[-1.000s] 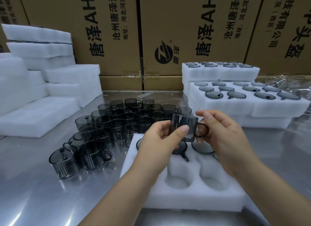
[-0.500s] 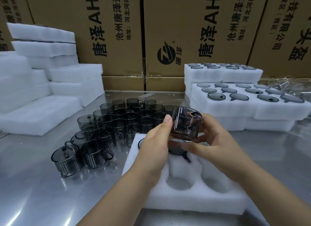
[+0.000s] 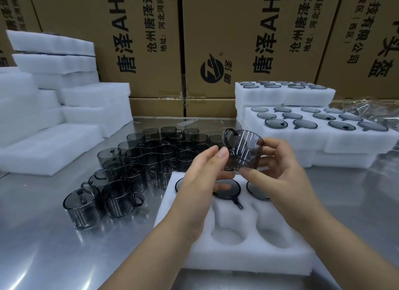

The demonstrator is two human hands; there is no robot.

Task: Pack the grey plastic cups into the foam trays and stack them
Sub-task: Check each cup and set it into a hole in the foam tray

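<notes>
Your right hand (image 3: 278,171) grips a clear grey cup (image 3: 244,151) tipped on its side, handle up, over the foam tray (image 3: 248,253). Your left hand (image 3: 200,181) touches its near side with its fingertips. The tray is white and lies flat on the desk (image 3: 43,246), with three cups seated in the far row and the near pockets open. Loose cups (image 3: 151,158) stand bunched left of it. Filled trays (image 3: 345,143) are stacked at right, plain foam trays (image 3: 49,147) piled at left.

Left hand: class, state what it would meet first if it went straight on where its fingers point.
Most likely the grey cup, held tilted in the right hand just beyond the left hand; whether they touch is unclear.
</notes>
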